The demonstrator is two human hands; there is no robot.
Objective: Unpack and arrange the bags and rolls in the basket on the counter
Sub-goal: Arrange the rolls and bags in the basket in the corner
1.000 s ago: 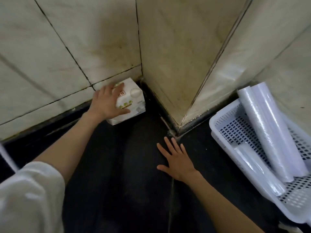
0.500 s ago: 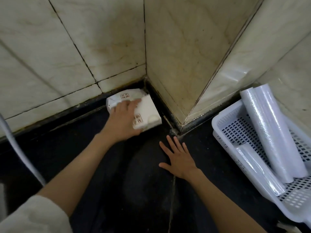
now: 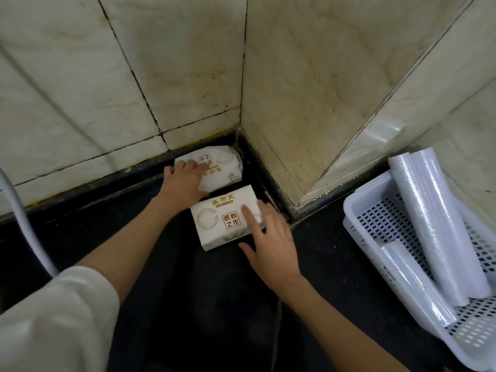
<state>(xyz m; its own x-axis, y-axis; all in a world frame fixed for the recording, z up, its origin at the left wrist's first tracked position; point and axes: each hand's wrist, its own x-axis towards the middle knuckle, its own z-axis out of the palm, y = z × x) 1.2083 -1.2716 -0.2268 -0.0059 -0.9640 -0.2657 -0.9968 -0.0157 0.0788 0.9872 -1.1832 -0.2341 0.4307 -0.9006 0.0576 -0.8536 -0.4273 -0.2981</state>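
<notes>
**Q:** What lies at the centre of the frame?

**A:** Two white tissue packs on a dark counter [image 3: 204, 304], in the corner where marbled wall tiles [image 3: 174, 63] meet. The far pack [image 3: 222, 170] sits against the wall's base, its long axis running left to right, its print upside down to the camera. The near pack [image 3: 222, 220] lies just below it, long axis also roughly left to right, slightly tilted, its print reading upright.

**Q:** And the hands?

**A:** The left hand [image 3: 185, 181] rests flat on the far pack's left end, fingers loosely spread, gripping nothing. The right hand [image 3: 271, 240] lies on the near pack's right end, fingers spread wide, the forefinger across the printed face.

**Q:** Where is the basket?

**A:** At the right edge: a white perforated basket [image 3: 359, 210], well apart from the packs. A tall plastic roll [image 3: 434, 218] leans in it, pointing toward the upper left of the frame. A thinner roll [image 3: 416, 283] lies beside it along the same slant. A white sleeve [image 3: 53, 318] fills the lower left.
</notes>
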